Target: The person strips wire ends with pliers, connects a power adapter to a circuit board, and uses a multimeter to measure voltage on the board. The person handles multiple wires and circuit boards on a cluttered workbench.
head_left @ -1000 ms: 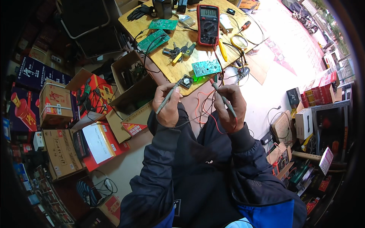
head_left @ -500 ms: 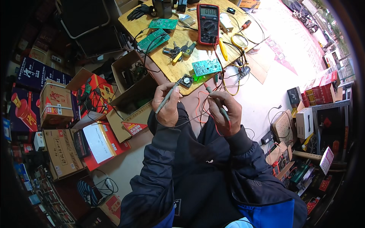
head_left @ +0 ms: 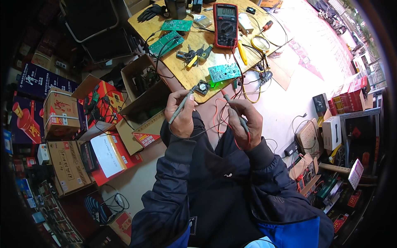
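Note:
My left hand (head_left: 180,115) is closed on a grey test probe (head_left: 180,108), its tip end beside a small black fan (head_left: 202,87) at the table's near corner. In my right hand (head_left: 247,120) is a second test probe (head_left: 236,110) with a red tip end, pointing toward the table edge near a green circuit board (head_left: 224,73). That board lies just beyond the fan, and a green glow shows between the two. Farther back lies a red and black multimeter (head_left: 226,26), its display lit. Exactly what the probe tips touch is too small to tell.
On the wooden table (head_left: 198,39) lie more circuit boards (head_left: 166,43), keys (head_left: 191,54), a yellow-handled tool (head_left: 242,53), a magnifying glass (head_left: 260,43), a screwdriver (head_left: 266,27) and a black glove (head_left: 150,13). Cardboard boxes (head_left: 63,112) crowd the left; cables and cartons stand at right.
Both hands keep their grip on the probes and stay almost in place. The view has shifted very slightly; nothing on the table has visibly moved.

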{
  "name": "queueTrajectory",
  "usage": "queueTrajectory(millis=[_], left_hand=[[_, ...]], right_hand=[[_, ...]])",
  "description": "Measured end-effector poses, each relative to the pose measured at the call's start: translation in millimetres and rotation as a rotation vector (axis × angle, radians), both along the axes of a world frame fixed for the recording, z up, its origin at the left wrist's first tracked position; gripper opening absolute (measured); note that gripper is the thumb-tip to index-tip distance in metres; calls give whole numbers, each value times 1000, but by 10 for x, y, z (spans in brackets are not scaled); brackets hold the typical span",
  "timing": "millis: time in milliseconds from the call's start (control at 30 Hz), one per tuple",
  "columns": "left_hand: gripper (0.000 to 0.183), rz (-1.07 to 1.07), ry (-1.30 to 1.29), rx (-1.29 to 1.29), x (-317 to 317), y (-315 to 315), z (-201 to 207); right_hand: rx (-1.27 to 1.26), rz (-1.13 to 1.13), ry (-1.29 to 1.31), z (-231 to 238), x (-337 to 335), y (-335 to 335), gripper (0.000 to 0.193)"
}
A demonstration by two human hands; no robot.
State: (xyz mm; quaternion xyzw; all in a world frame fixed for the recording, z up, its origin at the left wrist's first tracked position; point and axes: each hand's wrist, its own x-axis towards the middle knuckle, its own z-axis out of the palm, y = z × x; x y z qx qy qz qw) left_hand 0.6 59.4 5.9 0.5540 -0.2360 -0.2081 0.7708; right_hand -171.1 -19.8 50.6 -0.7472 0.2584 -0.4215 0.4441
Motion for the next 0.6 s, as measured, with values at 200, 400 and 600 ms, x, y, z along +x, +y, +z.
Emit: queueTrajectory(millis=[200, 400, 600], left_hand=[[17, 2, 5, -8, 2, 1, -13], [16, -8, 16, -13, -1, 1, -21], [13, -28, -28, 40, -29, 6, -16]], right_hand=[[19, -49, -5, -44, -11, 18, 24], [33, -3, 44, -84, -22, 13, 23], [59, -12, 20, -110, -2, 34, 20]])
